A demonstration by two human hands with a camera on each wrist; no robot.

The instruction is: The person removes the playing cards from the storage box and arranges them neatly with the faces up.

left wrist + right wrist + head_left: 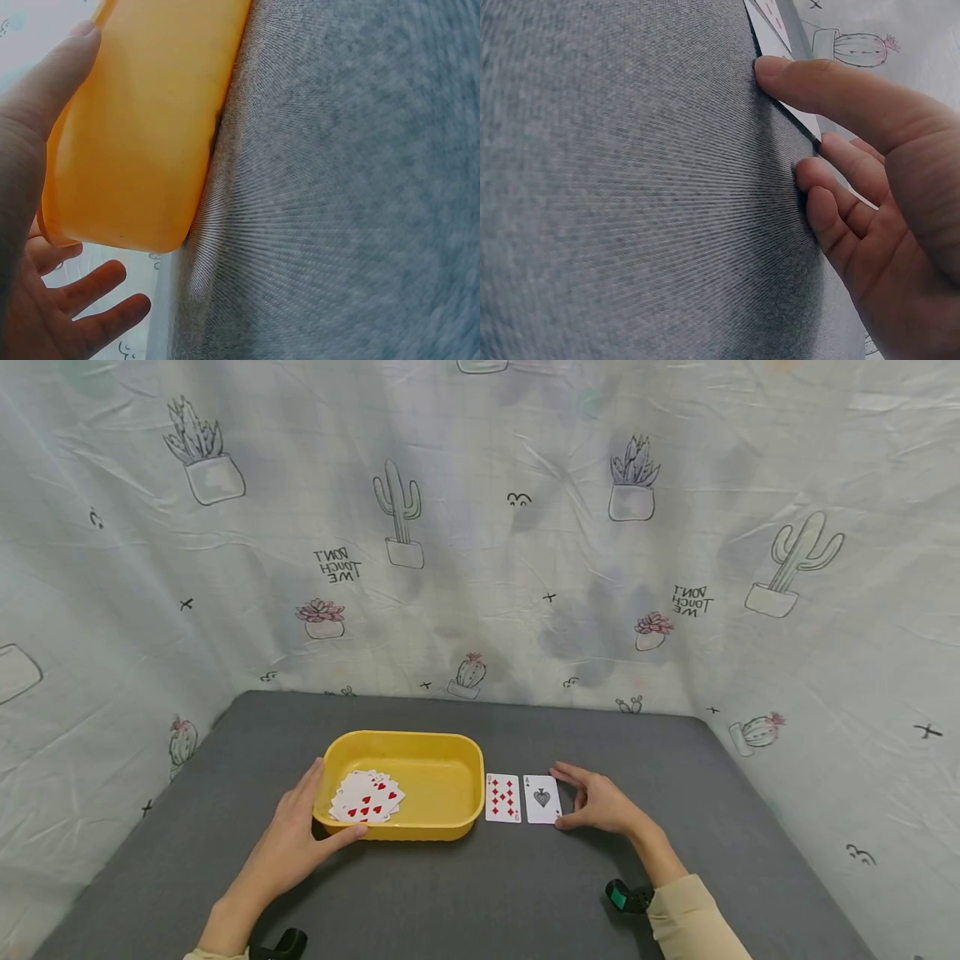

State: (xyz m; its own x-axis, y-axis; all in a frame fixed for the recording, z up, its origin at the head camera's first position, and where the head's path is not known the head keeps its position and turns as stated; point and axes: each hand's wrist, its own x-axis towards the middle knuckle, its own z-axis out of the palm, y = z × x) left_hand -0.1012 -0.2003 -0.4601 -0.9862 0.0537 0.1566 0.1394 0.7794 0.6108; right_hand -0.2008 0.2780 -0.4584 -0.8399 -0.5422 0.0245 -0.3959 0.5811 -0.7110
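Note:
My left hand (283, 845) holds the left end of a yellow plastic tray (438, 831), its thumb on the front rim and its fingers along the left side. In the left wrist view the thumb touches the tray wall (142, 142), while the lower fingers stand spread and apart from it. A loose pile of playing cards (367, 797), hearts uppermost, lies in the tray's left part. With thumb and index finger at its two right corners, my right hand (603, 806) holds an ace of spades (542, 799) flat on the table. Left of it lies a diamonds card (502, 798), face up.
A grey cloth-covered table (450, 902) carries everything. Behind and on both sides hangs a pale curtain (480, 552) printed with cacti. Black bands (628, 897) are at both wrists.

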